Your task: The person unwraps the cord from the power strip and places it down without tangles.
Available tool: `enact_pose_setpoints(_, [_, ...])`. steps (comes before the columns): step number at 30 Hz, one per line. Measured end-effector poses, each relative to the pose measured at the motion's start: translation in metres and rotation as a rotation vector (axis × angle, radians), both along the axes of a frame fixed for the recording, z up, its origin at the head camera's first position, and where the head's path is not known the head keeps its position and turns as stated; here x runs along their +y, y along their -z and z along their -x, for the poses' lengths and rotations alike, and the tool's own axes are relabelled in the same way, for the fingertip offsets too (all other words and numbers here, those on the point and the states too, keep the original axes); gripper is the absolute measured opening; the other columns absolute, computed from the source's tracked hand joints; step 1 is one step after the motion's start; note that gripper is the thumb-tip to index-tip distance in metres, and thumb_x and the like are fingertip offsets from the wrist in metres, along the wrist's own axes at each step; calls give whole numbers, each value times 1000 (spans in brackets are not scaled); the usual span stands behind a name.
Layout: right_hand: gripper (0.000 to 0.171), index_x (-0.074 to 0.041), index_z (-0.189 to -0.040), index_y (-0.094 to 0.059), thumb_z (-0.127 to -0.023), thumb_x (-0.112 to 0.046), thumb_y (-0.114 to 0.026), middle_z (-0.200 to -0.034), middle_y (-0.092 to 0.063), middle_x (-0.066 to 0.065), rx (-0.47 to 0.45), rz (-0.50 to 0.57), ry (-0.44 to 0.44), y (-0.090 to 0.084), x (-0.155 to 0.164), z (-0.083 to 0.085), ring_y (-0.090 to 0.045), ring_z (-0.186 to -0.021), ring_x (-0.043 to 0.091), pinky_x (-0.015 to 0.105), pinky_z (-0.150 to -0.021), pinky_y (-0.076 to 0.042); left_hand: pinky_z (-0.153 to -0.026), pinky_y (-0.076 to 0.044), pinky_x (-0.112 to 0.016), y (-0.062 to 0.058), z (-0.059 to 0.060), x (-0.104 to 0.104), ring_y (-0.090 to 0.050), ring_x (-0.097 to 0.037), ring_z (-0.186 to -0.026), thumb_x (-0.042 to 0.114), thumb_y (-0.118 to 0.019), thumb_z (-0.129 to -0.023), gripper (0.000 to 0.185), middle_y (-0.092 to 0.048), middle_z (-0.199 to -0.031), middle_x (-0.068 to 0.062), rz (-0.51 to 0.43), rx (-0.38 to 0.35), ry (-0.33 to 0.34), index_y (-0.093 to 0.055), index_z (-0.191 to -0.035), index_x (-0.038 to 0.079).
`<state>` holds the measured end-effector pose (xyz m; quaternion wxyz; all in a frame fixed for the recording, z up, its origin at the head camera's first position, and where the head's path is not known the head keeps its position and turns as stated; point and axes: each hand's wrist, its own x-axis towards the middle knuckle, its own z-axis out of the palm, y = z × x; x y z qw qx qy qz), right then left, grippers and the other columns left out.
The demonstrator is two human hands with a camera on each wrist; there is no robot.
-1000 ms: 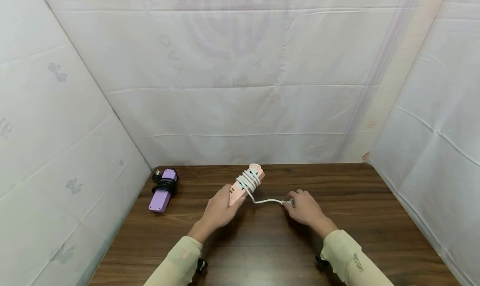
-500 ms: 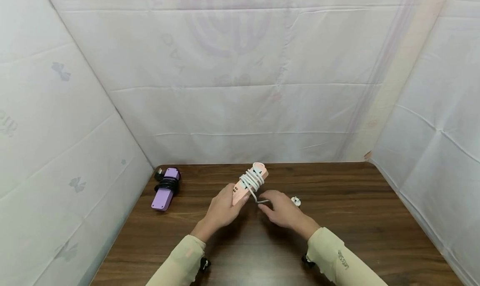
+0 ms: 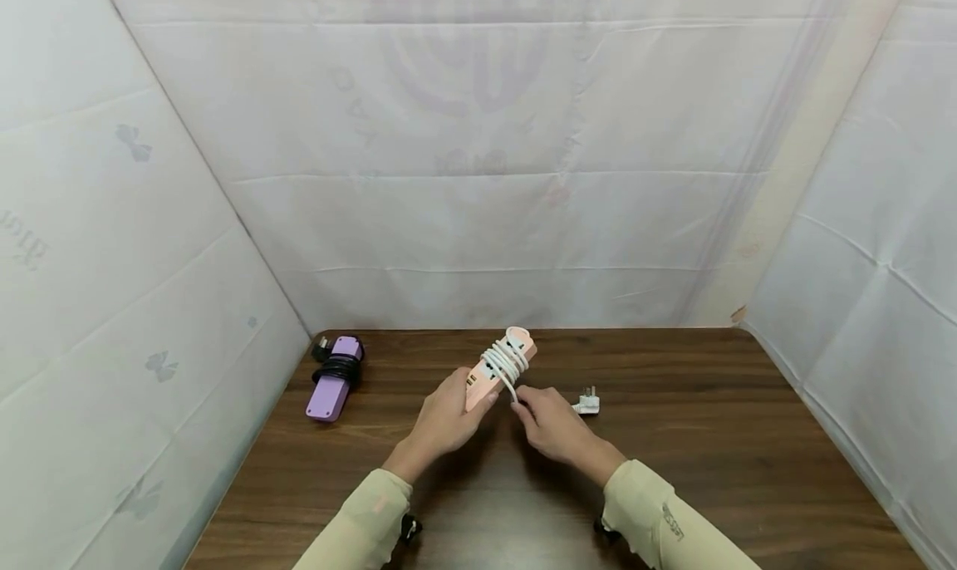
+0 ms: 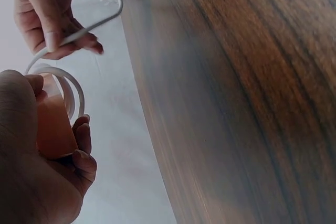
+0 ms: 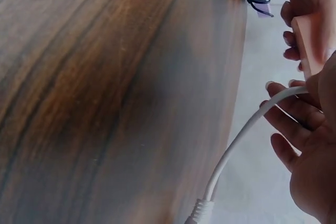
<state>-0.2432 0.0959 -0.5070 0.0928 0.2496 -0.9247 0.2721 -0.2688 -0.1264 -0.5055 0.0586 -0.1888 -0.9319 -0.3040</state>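
Note:
A pink power strip (image 3: 484, 385) with a white cord (image 3: 505, 359) wound round its far half is gripped at its near end by my left hand (image 3: 439, 416). In the left wrist view the thumb and curled fingers clasp the strip's sides. Just to the right, my right hand (image 3: 555, 425) pinches the loose run of the cord between thumb and index finger, close to the strip. The other right fingers are spread loosely, as the right wrist view shows. Beyond that hand the cord ends in a white plug (image 3: 588, 403), its prongs facing away from me.
A purple power strip (image 3: 327, 397) wound with a black cord (image 3: 338, 368) lies at the far left of the wooden table (image 3: 695, 437). White sheeting (image 3: 478, 221) walls in the back and both sides.
My right hand has left the plug, moved left along the cord and now pinches it near the strip. The plug has turned prongs-away. My left hand keeps its grip on the strip.

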Motion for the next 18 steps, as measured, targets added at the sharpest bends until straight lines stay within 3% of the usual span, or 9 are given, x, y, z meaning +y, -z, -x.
enact_pose_setpoints(6, [24,-19,-87,-53,-109,-18,-60,-66,-39,-12,88,-27,48,-3,5,-2,-41,-62,3,30,-71,-44,-68,-46,-30,1,-2,3,-55,-11,-82,50,-61,-106,56,-67,-107,-2,-4,18,-2,-56,-140,6])
enact_pose_setpoints(13, [16,-15,-94,-62,-109,-18,-60,-73,-51,-11,97,-37,75,-8,6,-5,-49,-71,6,35,-80,-49,-68,-46,-29,0,-3,4,-55,-11,-83,50,-62,-105,57,-67,-108,-2,-1,13,7,-56,-141,6])
enact_pose_setpoints(18, [14,-17,-96,-64,-109,-18,-60,-75,-55,-11,119,-26,103,-13,7,-4,-49,-71,5,33,-78,-48,-69,-46,-29,0,-3,4,-56,-11,-84,48,-63,-105,56,-67,-110,-3,3,6,1,-56,-141,7])
